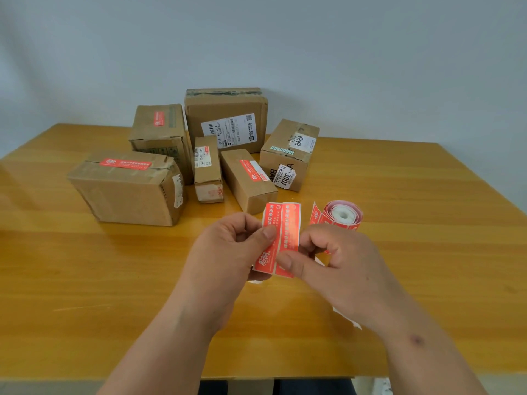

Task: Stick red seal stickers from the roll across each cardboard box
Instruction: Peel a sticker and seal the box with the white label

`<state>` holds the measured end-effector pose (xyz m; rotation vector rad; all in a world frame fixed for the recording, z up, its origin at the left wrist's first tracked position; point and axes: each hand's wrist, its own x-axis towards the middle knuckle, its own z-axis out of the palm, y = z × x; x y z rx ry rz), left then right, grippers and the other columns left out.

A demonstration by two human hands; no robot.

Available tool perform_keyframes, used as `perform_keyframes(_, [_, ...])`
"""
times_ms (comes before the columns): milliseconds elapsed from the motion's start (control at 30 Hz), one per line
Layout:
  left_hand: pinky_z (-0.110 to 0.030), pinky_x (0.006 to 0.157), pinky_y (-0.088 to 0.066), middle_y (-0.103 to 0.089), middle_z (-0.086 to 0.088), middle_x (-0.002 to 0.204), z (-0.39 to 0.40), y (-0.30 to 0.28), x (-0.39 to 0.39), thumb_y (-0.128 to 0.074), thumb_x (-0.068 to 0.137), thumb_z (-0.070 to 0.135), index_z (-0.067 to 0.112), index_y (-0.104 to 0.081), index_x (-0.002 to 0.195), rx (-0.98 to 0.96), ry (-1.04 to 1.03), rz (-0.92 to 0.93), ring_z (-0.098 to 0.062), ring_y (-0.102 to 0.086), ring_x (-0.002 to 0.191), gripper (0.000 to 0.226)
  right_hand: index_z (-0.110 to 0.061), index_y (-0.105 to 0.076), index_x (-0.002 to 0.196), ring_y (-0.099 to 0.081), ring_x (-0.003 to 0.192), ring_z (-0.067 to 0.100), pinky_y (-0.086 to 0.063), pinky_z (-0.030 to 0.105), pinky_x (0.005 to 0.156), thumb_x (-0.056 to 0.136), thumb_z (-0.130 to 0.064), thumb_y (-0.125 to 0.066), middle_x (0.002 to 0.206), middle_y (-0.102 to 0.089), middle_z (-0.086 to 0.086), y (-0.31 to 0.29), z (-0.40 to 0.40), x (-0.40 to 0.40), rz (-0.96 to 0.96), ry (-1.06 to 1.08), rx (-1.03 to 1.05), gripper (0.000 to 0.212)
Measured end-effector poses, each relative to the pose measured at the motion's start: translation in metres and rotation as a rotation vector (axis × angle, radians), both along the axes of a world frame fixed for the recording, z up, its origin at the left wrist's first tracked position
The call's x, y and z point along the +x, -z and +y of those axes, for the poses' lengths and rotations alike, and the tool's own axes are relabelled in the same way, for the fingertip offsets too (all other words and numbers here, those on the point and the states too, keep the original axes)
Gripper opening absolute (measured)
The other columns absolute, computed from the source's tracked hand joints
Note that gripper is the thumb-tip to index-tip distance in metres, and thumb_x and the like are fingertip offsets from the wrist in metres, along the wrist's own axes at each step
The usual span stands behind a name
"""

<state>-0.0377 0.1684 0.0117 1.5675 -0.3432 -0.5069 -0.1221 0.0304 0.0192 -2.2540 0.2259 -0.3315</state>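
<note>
Both hands hold a strip of two red seal stickers [281, 235] above the wooden table [85, 280]. My left hand [228, 252] pinches the left sticker with its thumb on top. My right hand [339, 266] pinches the lower end of the right sticker. The sticker roll [343, 213] stands just behind my right hand, its loose tail trailing toward the strip. Several cardboard boxes sit at the back. Red seals show on the front left box [125, 186], the back left box [159, 129] and the narrow middle box [248, 181].
A tall box [225, 118] with a white shipping label stands at the back against the wall. A slim box [207, 168] and a labelled box [288, 155] at the right show no red seal. A white scrap of backing paper [346, 317] lies under my right wrist.
</note>
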Motion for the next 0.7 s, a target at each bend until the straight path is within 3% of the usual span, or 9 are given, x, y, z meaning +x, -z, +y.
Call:
perform_keyframes(233, [-0.032,0.065,-0.057,-0.074,-0.006,0.084,0.0083,-0.0013,0.0011,-0.068,0.067,0.047,0.012,-0.070,0.095,-0.018,0.108,0.033,-0.015,-0.069,0.072,0.045,-0.029,-0.068,0.078,-0.058,0.074,0.004,-0.046,0.021,0.062,0.081,-0.036,-0.071,0.078,-0.064,-0.014,0.0004,-0.0040,0.0013,0.009,0.017,0.039,0.008])
perform_keyframes(400, [-0.034,0.067,-0.058,-0.074,-0.010,0.082,0.0081,-0.0005,0.0008,-0.069,0.072,0.035,0.012,-0.071,0.089,-0.029,0.112,0.007,-0.021,-0.068,0.071,0.028,-0.032,-0.069,0.087,-0.060,0.077,-0.003,-0.046,0.014,0.063,0.081,-0.031,-0.073,0.081,-0.066,-0.015,0.0021,-0.0050,0.0026,0.052,-0.005,0.076,0.007])
perform_keyframes(500, [-0.033,0.071,-0.060,-0.074,-0.006,0.085,0.0070,-0.0016,-0.0007,-0.065,0.073,0.041,0.014,-0.071,0.094,-0.005,0.132,-0.041,-0.025,-0.071,0.081,0.035,-0.037,-0.068,0.092,-0.060,0.081,-0.008,-0.043,0.005,0.066,0.082,-0.031,-0.071,0.085,-0.067,-0.021,0.0015,-0.0041,0.0024,0.047,-0.028,0.119,0.012])
perform_keyframes(700, [-0.036,0.076,-0.061,-0.075,0.001,0.089,0.0076,-0.0060,-0.0018,-0.063,0.071,0.044,0.024,-0.072,0.098,0.020,0.187,-0.071,-0.021,-0.070,0.087,0.034,-0.032,-0.074,0.085,-0.062,0.075,0.002,-0.045,0.010,0.063,0.080,-0.029,-0.073,0.081,-0.069,-0.013,0.0002,-0.0073,0.0010,0.023,-0.036,0.154,0.006])
